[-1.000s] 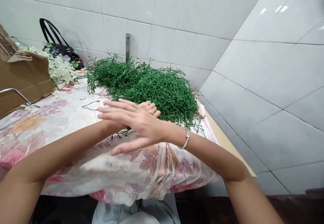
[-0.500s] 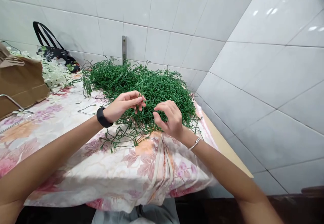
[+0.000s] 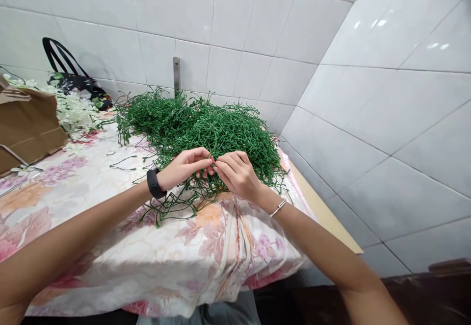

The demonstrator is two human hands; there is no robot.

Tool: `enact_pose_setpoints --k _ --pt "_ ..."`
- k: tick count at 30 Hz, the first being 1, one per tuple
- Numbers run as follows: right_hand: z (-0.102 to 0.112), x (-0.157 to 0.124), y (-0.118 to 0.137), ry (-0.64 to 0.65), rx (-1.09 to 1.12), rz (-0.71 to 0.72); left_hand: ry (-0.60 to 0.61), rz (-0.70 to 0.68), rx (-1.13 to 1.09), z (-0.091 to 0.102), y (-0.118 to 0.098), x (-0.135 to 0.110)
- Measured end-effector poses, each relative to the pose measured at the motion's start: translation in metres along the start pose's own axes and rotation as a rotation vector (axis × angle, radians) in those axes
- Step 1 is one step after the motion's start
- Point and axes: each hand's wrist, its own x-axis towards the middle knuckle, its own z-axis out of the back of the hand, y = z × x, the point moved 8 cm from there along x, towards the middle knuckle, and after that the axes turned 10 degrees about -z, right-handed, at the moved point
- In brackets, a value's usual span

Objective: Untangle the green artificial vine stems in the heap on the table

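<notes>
Both hands meet at the near edge of a big heap of green artificial stems. My left hand, with a black band on its wrist, is closed in a pinch on a thin green stem. Fingertips of my right hand are pressed together against the left fingertips, pinching at the same spot. The stem's end is mostly hidden by the fingers. Loose green stems lie on the floral tablecloth just below my left hand.
On the left stand a brown paper bag, white artificial flowers and a dark floral handbag. A metal strip rises behind the heap against the tiled wall. A few single stems lie left of the heap.
My right hand has moved left and its open fingers have closed, meeting the left fingertips. My left hand has shifted slightly right and down.
</notes>
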Motion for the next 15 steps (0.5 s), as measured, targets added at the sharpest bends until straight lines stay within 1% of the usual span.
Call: enact_pose_setpoints --k 4,8,10,12,15 --pt "0.0 0.001 -0.002 0.011 -0.039 -0.011 -0.038 -0.012 0.031 -0.002 0.0 -0.001" --pt "-0.001 0.002 -0.003 0.035 -0.062 -0.013 -0.02 0.041 0.028 -0.006 0.006 -0.003" --pt "-0.001 0.003 -0.002 0.034 -0.081 -0.026 -0.039 0.042 0.075 -0.005 0.006 -0.004" --pt "0.0 0.004 -0.002 0.018 -0.099 -0.062 -0.083 0.011 0.188 -0.002 0.002 -0.006" --pt "0.001 0.006 0.0 0.0 -0.086 -0.129 -0.163 -0.092 0.486 0.0 -0.01 -0.01"
